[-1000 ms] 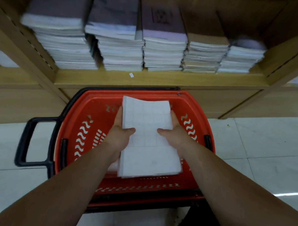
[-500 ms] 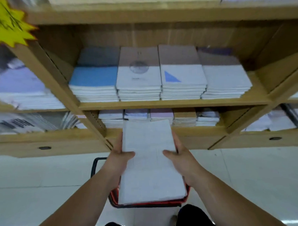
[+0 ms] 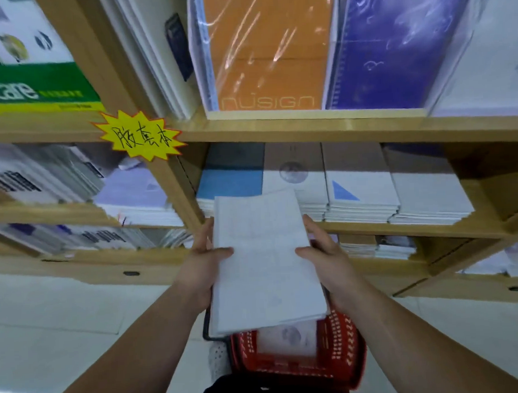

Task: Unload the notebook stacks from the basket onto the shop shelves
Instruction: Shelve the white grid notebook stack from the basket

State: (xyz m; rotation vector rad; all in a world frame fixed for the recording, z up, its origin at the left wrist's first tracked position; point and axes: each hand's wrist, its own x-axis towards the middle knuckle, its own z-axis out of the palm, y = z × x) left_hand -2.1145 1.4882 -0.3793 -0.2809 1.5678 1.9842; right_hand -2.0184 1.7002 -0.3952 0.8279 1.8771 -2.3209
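Note:
I hold a white notebook stack (image 3: 265,261) flat in front of me, its grid-lined back cover up. My left hand (image 3: 202,262) grips its left edge and my right hand (image 3: 325,257) grips its right edge, thumbs on top. The stack's far end reaches the front of the middle wooden shelf (image 3: 372,228), where several stacks of notebooks (image 3: 361,192) lie side by side. Below the stack, the red basket (image 3: 344,350) stands on the floor with another notebook (image 3: 290,337) lying inside it.
A yellow starburst price tag (image 3: 139,136) hangs on the upright post (image 3: 180,199) left of my hands. Above, an upper shelf (image 3: 337,124) carries wrapped orange (image 3: 266,50) and blue notebooks (image 3: 393,45). Lower shelves hold more stacks (image 3: 375,247). The floor (image 3: 64,323) is pale tile.
Both hands lifted the stack out of the basket and raised it up to the middle shelf. My view tilted upward, so the upper shelves came into sight.

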